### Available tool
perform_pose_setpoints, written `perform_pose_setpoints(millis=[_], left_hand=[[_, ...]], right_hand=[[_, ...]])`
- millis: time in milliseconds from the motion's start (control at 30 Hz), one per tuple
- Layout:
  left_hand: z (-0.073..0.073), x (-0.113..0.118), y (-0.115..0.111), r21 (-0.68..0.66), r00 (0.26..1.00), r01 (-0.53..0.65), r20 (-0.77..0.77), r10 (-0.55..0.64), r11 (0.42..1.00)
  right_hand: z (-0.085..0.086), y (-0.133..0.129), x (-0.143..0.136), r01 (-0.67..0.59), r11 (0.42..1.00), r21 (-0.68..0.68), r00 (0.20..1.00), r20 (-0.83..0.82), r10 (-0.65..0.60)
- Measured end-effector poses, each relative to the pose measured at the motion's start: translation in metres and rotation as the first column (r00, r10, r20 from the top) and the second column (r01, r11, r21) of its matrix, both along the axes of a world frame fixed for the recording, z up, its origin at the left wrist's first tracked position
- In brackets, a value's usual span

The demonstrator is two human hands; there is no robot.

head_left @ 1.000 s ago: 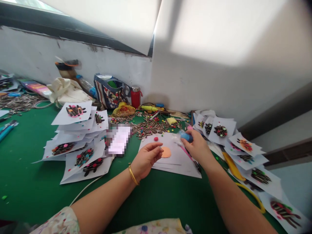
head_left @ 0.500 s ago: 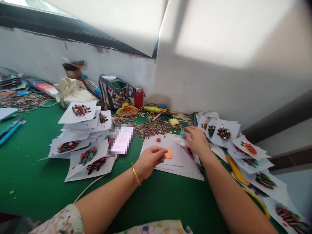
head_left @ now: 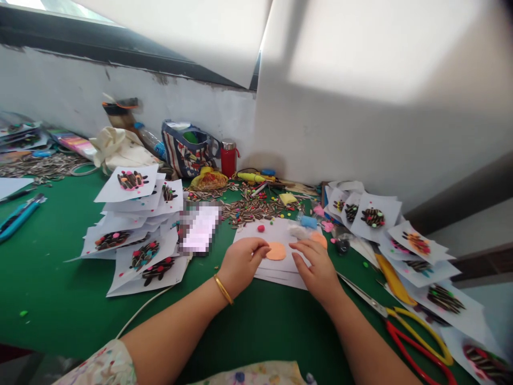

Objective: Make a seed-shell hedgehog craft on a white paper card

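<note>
A flat orange disc (head_left: 276, 251), which looks like pressed clay, lies on a stack of white paper (head_left: 246, 231). At its left edge is my left hand (head_left: 241, 263), thumb and fingertips pinched together; whatever they may hold is hidden. My right hand (head_left: 318, 270) is just right of the disc, its thumb and fingers apart and no object visible in them. A small red ball (head_left: 261, 228) sits on the paper above the disc. Beyond my right hand are a blue lump (head_left: 308, 221), a white lump (head_left: 297, 231) and an orange lump (head_left: 319, 239), partly covered by my fingers.
Striped seeds (head_left: 256, 212) are scattered behind the paper. Seed-decorated cards are stacked at left (head_left: 120, 216) and right (head_left: 404, 262). Scissors with red and yellow handles (head_left: 387, 313) lie at right. A blurred phone-like rectangle (head_left: 202, 229) and a red flask (head_left: 228, 159) stand further left.
My right hand has come back from the lumps beyond the paper to the disc's right side. The lumps and scissors show more fully. My left hand has stayed pinched, shifting slightly left.
</note>
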State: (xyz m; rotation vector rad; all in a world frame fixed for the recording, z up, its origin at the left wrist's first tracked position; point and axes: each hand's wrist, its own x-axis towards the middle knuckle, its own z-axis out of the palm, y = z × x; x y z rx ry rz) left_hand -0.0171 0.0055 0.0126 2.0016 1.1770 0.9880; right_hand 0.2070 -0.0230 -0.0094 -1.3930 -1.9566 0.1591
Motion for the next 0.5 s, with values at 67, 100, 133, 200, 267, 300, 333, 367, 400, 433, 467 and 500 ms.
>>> perform_pose_setpoints(millis=[67,100,133,200,267,300,333,367,400,433,467,500], left_hand=[[0.004,-0.004,0.002,0.189,0.966,-0.011,-0.252,0.059,0.982],[0.006,-0.006,0.002,0.242,0.93,-0.017,-0.353,0.104,0.97],[0.008,-0.007,0.003,0.272,0.886,-0.026,-0.44,0.148,0.962],[0.01,-0.009,0.004,0.274,0.791,-0.064,-0.573,0.216,0.96],[0.012,-0.013,0.006,0.231,0.714,-0.108,-0.659,0.237,0.967],[0.013,-0.016,0.008,0.199,0.69,-0.128,-0.686,0.231,0.972],[0.015,-0.02,0.011,0.172,0.672,-0.148,-0.705,0.227,0.974],[0.016,-0.023,0.014,0.147,0.654,-0.177,-0.722,0.228,0.973],[0.018,-0.027,0.017,0.124,0.641,-0.203,-0.733,0.227,0.971],[0.02,-0.03,0.02,0.103,0.632,-0.23,-0.74,0.229,0.968],[0.022,-0.033,0.023,0.075,0.629,-0.247,-0.746,0.218,0.966],[0.023,-0.036,0.026,0.053,0.631,-0.254,-0.748,0.207,0.966]], right_hand=[[-0.001,0.001,0.001,-0.011,1.0,-0.005,1.0,-0.002,0.011],[-0.001,0.001,0.001,-0.019,1.0,-0.011,1.0,-0.004,0.019],[-0.001,0.001,0.0,-0.029,0.999,-0.018,1.0,-0.005,0.029],[-0.001,0.001,-0.001,-0.048,0.998,-0.03,0.999,-0.012,0.047],[-0.001,0.001,-0.001,-0.056,0.998,-0.036,0.998,-0.022,0.055],[-0.001,0.001,0.0,-0.058,0.998,-0.039,0.998,-0.028,0.057],[-0.002,0.002,0.0,-0.06,0.997,-0.041,0.998,-0.034,0.059],[-0.002,0.002,0.0,-0.062,0.997,-0.045,0.997,-0.037,0.061],[-0.002,0.002,0.0,-0.064,0.997,-0.048,0.997,-0.038,0.062],[-0.002,0.003,0.0,-0.066,0.997,-0.05,0.997,-0.037,0.064],[-0.003,0.003,0.0,-0.069,0.996,-0.051,0.997,-0.033,0.067],[-0.003,0.003,0.0,-0.072,0.996,-0.051,0.997,-0.03,0.07]])
